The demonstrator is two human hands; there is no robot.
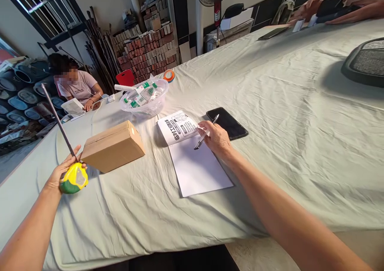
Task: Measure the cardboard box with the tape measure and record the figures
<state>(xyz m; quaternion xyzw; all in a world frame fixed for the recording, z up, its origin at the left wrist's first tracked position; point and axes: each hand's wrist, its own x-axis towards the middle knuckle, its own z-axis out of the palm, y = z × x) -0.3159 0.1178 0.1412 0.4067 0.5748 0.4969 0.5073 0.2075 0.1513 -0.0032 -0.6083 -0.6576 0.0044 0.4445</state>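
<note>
From where I stand, nearest me is the table's (144, 223) near edge, cloth-covered. Left hand (64, 171), toward the left edge: curled round a tape measure (73, 179), fingers bent, thumb side up. Blade (58, 121) is out, slanting up and leftward. Can't tell if those fingertips touch the box (115, 147), which sits just beside, its left end next to the hand. Notebook (201, 171) lies in from the middle of the near edge, printed cover flipped back, page blank as far as it shows. Right hand (217, 139) is over its right side, narrow grip, pen (206, 133) between thumb and fingers; can't tell if pen meets paper. Step in hand, my read: between measuring the box and noting it. Next move would call for either laying the blade along a box edge or setting pen to page. Phone (235, 127) just past the right hand. Farther, bowl (163, 95) with bottles (147, 91), then tape roll (169, 76) near the far edge. Co-worker (79, 83) sits beyond the left edge; fan (217, 13) and bricks (150, 51) behind.
</note>
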